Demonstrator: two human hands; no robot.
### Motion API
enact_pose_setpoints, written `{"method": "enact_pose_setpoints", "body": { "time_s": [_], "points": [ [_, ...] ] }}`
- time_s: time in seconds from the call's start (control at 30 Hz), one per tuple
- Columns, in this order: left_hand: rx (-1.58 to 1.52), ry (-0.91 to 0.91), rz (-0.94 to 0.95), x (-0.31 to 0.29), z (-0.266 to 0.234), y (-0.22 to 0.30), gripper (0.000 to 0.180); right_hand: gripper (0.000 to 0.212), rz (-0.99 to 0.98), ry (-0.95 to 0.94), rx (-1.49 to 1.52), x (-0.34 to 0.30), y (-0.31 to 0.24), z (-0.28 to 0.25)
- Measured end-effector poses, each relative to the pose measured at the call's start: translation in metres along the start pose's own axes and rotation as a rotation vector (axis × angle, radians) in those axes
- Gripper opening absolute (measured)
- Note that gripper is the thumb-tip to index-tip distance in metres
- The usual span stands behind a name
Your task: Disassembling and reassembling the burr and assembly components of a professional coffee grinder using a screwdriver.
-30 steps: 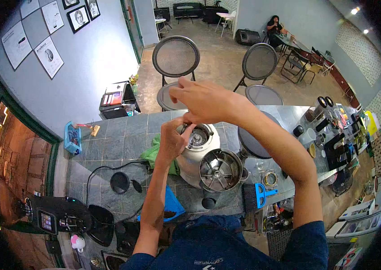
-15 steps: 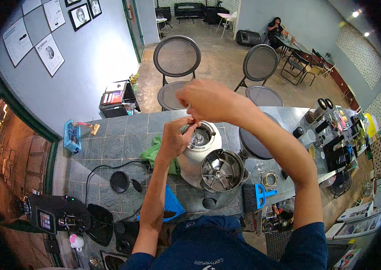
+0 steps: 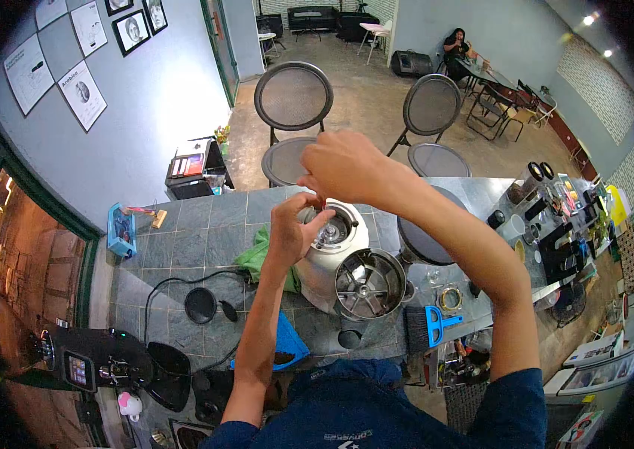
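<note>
My right hand [image 3: 347, 166] is closed above the far edge of a cream-coloured machine [image 3: 319, 278]; whatever its fingers grip is hidden. Just below it, my left hand [image 3: 294, 223] curls thumb and forefinger together at the rim of the machine's open metal chamber [image 3: 333, 227]. Something small may sit between those fingertips, too hidden to name. On the near side, a round metal bowl with radial vanes [image 3: 368, 284] joins the machine. A green cloth [image 3: 257, 254] lies against its left side, partly behind my left forearm.
A blue dustpan [image 3: 287, 340] and blue brush [image 3: 427, 329] lie near the counter's front. Left are a black lid [image 3: 201, 305], a cable, a blue basket [image 3: 121, 230] and a black machine with a screen [image 3: 96, 361]. Jars and cups crowd the right; chairs [image 3: 293, 97] stand beyond.
My right hand has shifted slightly right, and its fingers have turned a little. My left thumb and forefinger have changed their bend at the chamber rim. The machine has stayed put.
</note>
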State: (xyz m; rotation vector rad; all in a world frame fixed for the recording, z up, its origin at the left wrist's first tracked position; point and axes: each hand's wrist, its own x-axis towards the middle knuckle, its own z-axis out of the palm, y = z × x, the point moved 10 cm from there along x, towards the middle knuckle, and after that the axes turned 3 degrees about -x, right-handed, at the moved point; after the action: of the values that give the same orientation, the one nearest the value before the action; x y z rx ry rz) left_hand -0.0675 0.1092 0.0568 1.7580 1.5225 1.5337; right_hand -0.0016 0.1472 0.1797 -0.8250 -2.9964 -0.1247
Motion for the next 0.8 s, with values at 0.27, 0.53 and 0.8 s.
{"method": "enact_pose_setpoints", "body": {
  "time_s": [0.27, 0.53, 0.8],
  "points": [
    [-0.073, -0.015, 0.027, 0.000, 0.003, 0.000, 0.015, 0.037, -0.191, 0.122, 0.019, 0.000, -0.011, 0.000],
    [-0.064, -0.054, -0.097, 0.000, 0.008, -0.010, 0.016, 0.039, -0.367, 0.505, 0.069, -0.020, -0.022, -0.023],
    [-0.046, 0.043, -0.071, -0.001, 0.003, -0.020, 0.013, 0.024, -0.006, 0.045, -0.014, -0.006, -0.003, -0.012]
  ]
}}
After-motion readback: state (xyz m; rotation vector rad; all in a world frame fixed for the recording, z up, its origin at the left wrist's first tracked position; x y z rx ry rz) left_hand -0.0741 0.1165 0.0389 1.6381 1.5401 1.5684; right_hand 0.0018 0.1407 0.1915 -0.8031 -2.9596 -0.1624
